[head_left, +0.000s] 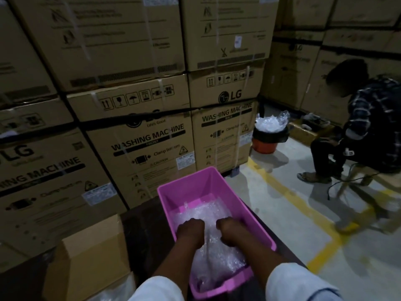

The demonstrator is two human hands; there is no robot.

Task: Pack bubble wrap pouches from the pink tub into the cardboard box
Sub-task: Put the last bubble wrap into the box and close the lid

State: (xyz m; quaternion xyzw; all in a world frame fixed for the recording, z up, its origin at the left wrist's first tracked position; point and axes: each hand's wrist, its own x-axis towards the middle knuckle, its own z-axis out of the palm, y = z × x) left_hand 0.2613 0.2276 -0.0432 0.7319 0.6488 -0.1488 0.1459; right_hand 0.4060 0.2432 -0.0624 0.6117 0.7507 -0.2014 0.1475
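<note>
The pink tub [195,187] stands in front of me on a dark surface, with clear bubble wrap pouches [208,213] lying in its bottom. Both my hands are down inside it. My left hand [191,230] and my right hand [230,230] sit side by side on the pouches, fingers curled down into the wrap so the fingertips are hidden. The open cardboard box [93,253] stands to the left of the tub, with some clear wrap showing at its lower edge.
Stacked washing machine cartons [143,144] form a wall close behind the tub. A seated person [355,135] is at the right beside a bucket of bubble wrap [271,133]. Yellow lines [288,192] mark the concrete floor.
</note>
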